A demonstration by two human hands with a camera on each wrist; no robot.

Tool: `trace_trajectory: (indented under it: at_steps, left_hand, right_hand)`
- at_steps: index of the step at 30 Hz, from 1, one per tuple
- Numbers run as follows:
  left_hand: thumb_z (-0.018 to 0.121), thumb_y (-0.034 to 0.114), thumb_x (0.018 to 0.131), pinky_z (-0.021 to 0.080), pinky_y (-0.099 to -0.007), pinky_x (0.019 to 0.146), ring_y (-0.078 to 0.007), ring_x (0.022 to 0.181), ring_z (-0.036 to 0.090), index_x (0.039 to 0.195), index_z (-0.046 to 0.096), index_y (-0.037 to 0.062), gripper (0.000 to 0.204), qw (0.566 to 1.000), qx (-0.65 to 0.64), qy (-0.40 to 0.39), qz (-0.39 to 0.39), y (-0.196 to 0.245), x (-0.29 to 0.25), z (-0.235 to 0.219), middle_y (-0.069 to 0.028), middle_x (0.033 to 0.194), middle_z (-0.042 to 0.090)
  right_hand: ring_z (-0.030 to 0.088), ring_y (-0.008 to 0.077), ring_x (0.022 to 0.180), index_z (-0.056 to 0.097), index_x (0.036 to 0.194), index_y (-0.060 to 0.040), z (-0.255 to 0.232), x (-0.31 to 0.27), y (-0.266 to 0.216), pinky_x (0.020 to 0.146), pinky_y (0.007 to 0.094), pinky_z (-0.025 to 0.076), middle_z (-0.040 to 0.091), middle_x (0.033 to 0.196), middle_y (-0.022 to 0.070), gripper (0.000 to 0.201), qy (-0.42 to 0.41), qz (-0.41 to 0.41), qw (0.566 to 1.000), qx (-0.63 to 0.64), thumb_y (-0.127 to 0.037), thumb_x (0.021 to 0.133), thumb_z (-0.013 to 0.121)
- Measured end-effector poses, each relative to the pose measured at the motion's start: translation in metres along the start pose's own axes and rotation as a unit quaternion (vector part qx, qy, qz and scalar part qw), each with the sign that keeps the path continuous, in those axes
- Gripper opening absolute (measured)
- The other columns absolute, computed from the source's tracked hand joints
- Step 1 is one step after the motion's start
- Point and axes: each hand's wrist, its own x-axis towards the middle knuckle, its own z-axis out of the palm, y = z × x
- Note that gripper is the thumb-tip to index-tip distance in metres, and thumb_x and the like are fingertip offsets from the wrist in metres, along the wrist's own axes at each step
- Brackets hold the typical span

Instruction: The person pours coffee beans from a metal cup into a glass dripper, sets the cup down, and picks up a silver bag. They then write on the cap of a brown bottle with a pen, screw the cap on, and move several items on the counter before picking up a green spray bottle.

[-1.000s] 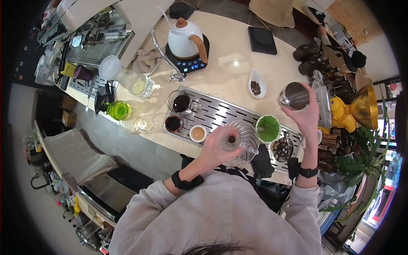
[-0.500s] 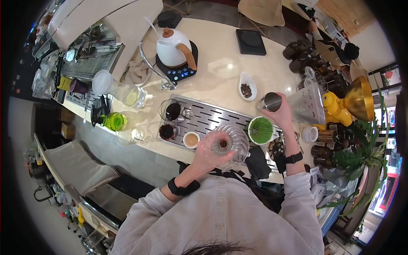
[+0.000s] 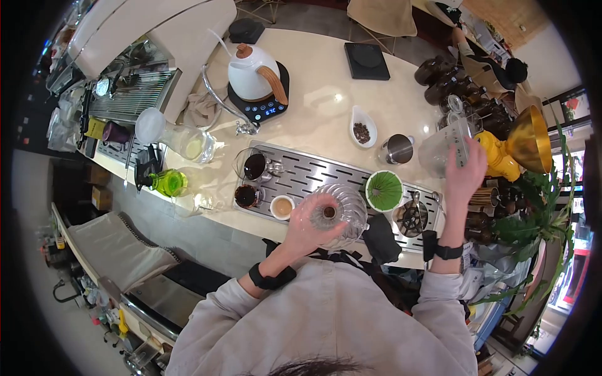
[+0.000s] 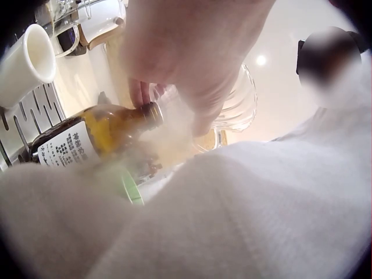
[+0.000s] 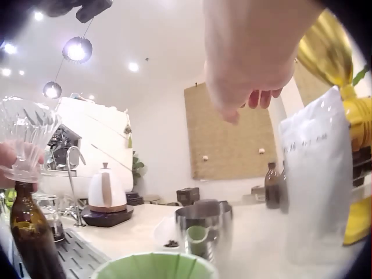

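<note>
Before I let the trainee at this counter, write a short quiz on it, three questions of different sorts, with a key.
1. True or false: the kettle stands on its black base.
2. Multiple choice: what does the small white dish hold? A) sugar cubes B) dark bits C) lemon slices
3. Fill in the blank: the left hand holds the glass funnel at the mouth of a brown ____.

Key: 1, true; 2, B; 3, bottle.

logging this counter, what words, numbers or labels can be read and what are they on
"67C": the lit display on the black kettle base
Brown bottle's label: printed characters, too blurred to read surely
Handwriting on the pale pouch: too blurred to read
Any other lettering: too small or blurred
</note>
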Motion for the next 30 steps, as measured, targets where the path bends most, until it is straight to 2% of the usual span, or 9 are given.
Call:
trace_trajectory:
  at_steps: [3,9,12,15,18,21,24,27,30]
  left_hand:
    - [0.090,0.010,0.070,0.056,-0.0319,0.082,-0.0187,0.093,0.068,0.113,0.063,0.0023,0.051,1.000,-0.002,-0.017,-0.010,-0.003,-0.001,-0.001,-0.0083,0.102,0.070]
    - [0.088,0.011,0.071,0.055,-0.0322,0.081,-0.0191,0.091,0.067,0.111,0.064,0.0029,0.048,1.000,-0.003,-0.002,0.000,-0.003,-0.002,0.000,-0.0078,0.102,0.069]
    - [0.088,0.011,0.071,0.055,-0.0309,0.076,-0.0178,0.084,0.065,0.108,0.066,0.0033,0.044,1.000,-0.005,0.017,0.018,-0.002,0.000,0.002,-0.0058,0.098,0.069]
    - [0.088,0.012,0.071,0.055,-0.0307,0.076,-0.0172,0.085,0.065,0.108,0.066,0.0034,0.044,1.000,-0.006,0.016,0.015,-0.002,0.000,0.001,-0.0055,0.098,0.069]
    - [0.088,0.012,0.071,0.055,-0.0307,0.076,-0.0166,0.085,0.065,0.109,0.066,0.0034,0.044,1.000,-0.012,0.014,0.007,-0.001,0.000,0.001,-0.0052,0.098,0.069]
    - [0.088,0.012,0.071,0.055,-0.0308,0.076,-0.0166,0.085,0.065,0.109,0.066,0.0035,0.044,1.000,-0.017,0.014,0.000,0.000,0.000,0.001,-0.0052,0.098,0.069]
    - [0.088,0.012,0.071,0.055,-0.0311,0.077,-0.0173,0.086,0.066,0.108,0.066,0.0039,0.045,1.000,-0.016,0.018,0.004,0.000,-0.001,0.001,-0.0056,0.098,0.069]
    - [0.088,0.012,0.070,0.055,-0.0314,0.077,-0.0184,0.086,0.067,0.108,0.065,0.0044,0.045,1.000,0.001,0.020,0.014,-0.002,-0.001,0.001,-0.0059,0.098,0.069]
    - [0.089,0.012,0.070,0.055,-0.0316,0.077,-0.0192,0.087,0.067,0.109,0.065,0.0048,0.047,1.000,0.005,0.017,0.013,-0.001,0.001,0.001,-0.0056,0.098,0.069]
  right_hand:
    - [0.059,0.0345,0.109,0.063,0.121,-0.0036,-0.004,0.004,0.022,0.096,0.0431,0.045,0.063,0.114,0.0146,0.035,-0.033,0.025,0.997,-0.072,-0.012,0.087,0.070]
    - [0.058,0.0310,0.104,0.063,0.121,-0.0055,0.010,-0.004,0.044,0.090,0.0436,0.044,0.062,0.109,0.0114,0.039,-0.059,0.012,0.988,-0.143,-0.012,0.084,0.072]
    - [0.058,0.0304,0.101,0.067,0.114,-0.0061,0.009,-0.001,0.041,0.089,0.0425,0.043,0.063,0.104,0.0112,0.032,-0.062,0.031,0.988,-0.141,-0.014,0.083,0.074]
    - [0.058,0.0300,0.101,0.070,0.105,-0.0058,0.006,0.008,0.037,0.089,0.0420,0.041,0.062,0.100,0.0109,0.026,-0.131,0.082,0.978,-0.142,-0.018,0.083,0.076]
    - [0.058,0.0313,0.098,0.071,0.102,-0.0025,0.011,0.005,0.047,0.088,0.0423,0.043,0.061,0.099,0.0125,0.029,-0.111,0.058,0.986,-0.113,-0.022,0.083,0.078]
    - [0.059,0.0341,0.101,0.069,0.107,0.0022,0.012,0.005,0.057,0.089,0.0422,0.046,0.061,0.104,0.0154,0.033,-0.163,0.072,0.984,-0.012,-0.019,0.083,0.077]
    - [0.060,0.0366,0.104,0.066,0.112,0.0050,-0.006,0.007,0.057,0.092,0.0407,0.049,0.060,0.112,0.0178,0.037,-0.220,0.047,0.972,0.070,-0.011,0.081,0.075]
    - [0.060,0.0370,0.106,0.064,0.115,0.0059,-0.029,0.017,0.048,0.094,0.0386,0.050,0.059,0.116,0.0179,0.043,-0.288,0.050,0.950,0.109,-0.004,0.075,0.076]
    - [0.061,0.0339,0.105,0.062,0.117,0.0050,-0.044,0.020,0.044,0.091,0.0373,0.051,0.058,0.115,0.0177,0.050,-0.346,0.029,0.926,0.147,0.000,0.070,0.078]
